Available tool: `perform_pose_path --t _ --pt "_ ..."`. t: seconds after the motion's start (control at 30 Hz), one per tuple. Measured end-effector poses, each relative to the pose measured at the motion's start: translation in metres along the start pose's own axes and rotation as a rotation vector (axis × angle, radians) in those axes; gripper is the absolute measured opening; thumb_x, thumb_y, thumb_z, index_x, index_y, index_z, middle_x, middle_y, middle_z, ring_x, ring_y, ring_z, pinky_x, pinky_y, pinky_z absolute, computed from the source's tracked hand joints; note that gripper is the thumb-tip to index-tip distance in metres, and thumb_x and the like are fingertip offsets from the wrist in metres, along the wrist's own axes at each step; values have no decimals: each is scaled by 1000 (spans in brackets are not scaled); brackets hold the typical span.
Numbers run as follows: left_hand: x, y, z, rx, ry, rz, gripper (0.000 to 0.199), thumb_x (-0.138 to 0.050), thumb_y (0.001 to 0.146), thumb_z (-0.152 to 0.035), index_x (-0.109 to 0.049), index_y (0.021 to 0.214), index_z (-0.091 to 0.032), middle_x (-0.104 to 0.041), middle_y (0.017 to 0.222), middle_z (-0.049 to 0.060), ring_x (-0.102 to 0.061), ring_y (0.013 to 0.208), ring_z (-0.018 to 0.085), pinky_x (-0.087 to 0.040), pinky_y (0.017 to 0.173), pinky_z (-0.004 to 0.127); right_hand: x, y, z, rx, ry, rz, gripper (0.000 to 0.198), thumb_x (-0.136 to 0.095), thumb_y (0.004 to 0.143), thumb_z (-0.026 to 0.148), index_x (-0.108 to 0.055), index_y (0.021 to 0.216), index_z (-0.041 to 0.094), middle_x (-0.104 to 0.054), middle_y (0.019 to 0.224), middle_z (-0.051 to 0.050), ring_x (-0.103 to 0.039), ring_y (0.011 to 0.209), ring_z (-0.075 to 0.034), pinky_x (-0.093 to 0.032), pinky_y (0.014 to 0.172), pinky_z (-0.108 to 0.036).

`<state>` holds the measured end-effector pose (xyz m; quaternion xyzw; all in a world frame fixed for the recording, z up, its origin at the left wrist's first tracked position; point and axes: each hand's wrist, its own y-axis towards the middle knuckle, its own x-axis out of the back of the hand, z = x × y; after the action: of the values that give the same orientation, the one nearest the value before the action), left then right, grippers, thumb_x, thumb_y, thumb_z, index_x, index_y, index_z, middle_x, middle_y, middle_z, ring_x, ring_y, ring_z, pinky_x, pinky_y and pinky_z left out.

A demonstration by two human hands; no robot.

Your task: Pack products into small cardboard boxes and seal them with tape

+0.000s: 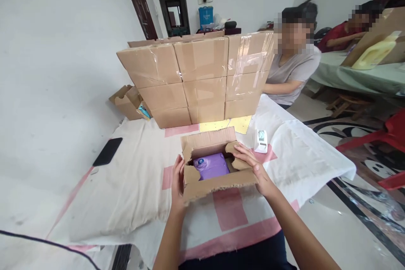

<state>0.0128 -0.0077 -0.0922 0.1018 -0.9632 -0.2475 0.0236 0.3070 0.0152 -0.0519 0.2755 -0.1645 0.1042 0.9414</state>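
Observation:
An open cardboard box point(218, 184) stands in front of me on the cloth-covered table, its flaps raised. Inside lies a purple soft plastic pack point(212, 166) with a dark blue logo at its upper left; its contents cannot be made out. My left hand point(178, 181) holds the box's left side, fingers pointing up along the wall. On the opposite side, my right hand point(255, 166) grips the box, with its fingers laid over the right flap and the thumb near the front corner.
A wall of stacked cardboard boxes point(202, 80) rises behind. Right of my box stands a small white device with a screen point(261, 141). A black phone-like slab point(108, 152) lies left; another open box point(128, 102) is behind it. Two people sit at the right, one nearby point(294, 67).

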Motion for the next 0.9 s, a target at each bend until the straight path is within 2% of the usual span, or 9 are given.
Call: perform_pose_path --t 0.1,0.17,0.23,0.4,0.5,0.6,0.67,0.8,0.9 --pt "-7 6 -15 -51 87 -43 51 -67 87 -56 -66 127 -25 -44 158 12 -39 148 37 -38 118 54 1 1 -5 10 -8 -54 72 -14 100 70 -62 138 31 -53 152 -5 -28 154 -34 -16 126 -64" --pt "-7 9 -22 -20 118 -64 35 -64 91 -49 -70 112 -22 -47 155 13 -41 146 37 -35 118 55 -2 1 -6 -5 -24 -90 65 -21 102 67 -57 143 32 -55 149 -6 -29 153 -34 -17 126 -64" --pt "-8 10 -26 37 99 -75 27 -62 94 -42 -71 109 -21 -47 156 11 -41 146 35 -33 120 54 -6 1 -6 -19 -41 -109 55 -28 104 59 -55 144 32 -55 149 -5 -29 153 -33 -16 127 -63" --pt "-16 8 -24 83 30 -102 41 -57 93 -39 -65 131 -25 -45 159 8 -34 150 32 -28 123 48 -21 -1 -8 5 39 -208 48 -33 105 53 -57 141 34 -55 149 -5 -33 152 -31 -19 127 -59" --pt "-25 6 -19 111 -115 -155 58 -57 90 -39 -52 146 -26 -44 159 6 -34 151 29 -31 123 43 -23 0 -10 -49 210 -236 47 -41 103 49 -50 147 37 -44 160 -1 -30 154 -29 -18 128 -55" --pt "-28 5 -16 150 -221 -197 64 -56 87 -34 -47 150 -27 -42 161 2 -32 152 26 -33 123 37 -20 10 -8 -131 449 -176 67 -58 96 38 -31 157 44 -26 169 6 -18 158 -24 -13 130 -51" --pt "-28 4 -16 172 -249 -214 66 -55 86 -30 -46 151 -29 -40 162 -1 -29 153 23 -31 124 34 -18 22 -6 -122 560 -139 77 -65 89 33 -30 157 44 -27 168 7 -16 159 -23 -11 130 -49" --pt "-27 1 -20 268 -275 -240 73 -54 84 -30 -40 155 -30 -38 164 -1 -32 153 24 -37 121 35 -23 40 -7 -28 689 -270 64 -67 84 37 -51 146 36 -47 158 -2 -44 145 -30 -32 122 -50" --pt "-27 1 -21 328 -226 -245 73 -53 84 -31 -38 155 -29 -40 162 3 -38 149 26 -40 118 38 -28 41 -16 -27 668 -338 42 -64 86 41 -66 127 31 -66 130 -7 -59 123 -31 -42 109 -50"
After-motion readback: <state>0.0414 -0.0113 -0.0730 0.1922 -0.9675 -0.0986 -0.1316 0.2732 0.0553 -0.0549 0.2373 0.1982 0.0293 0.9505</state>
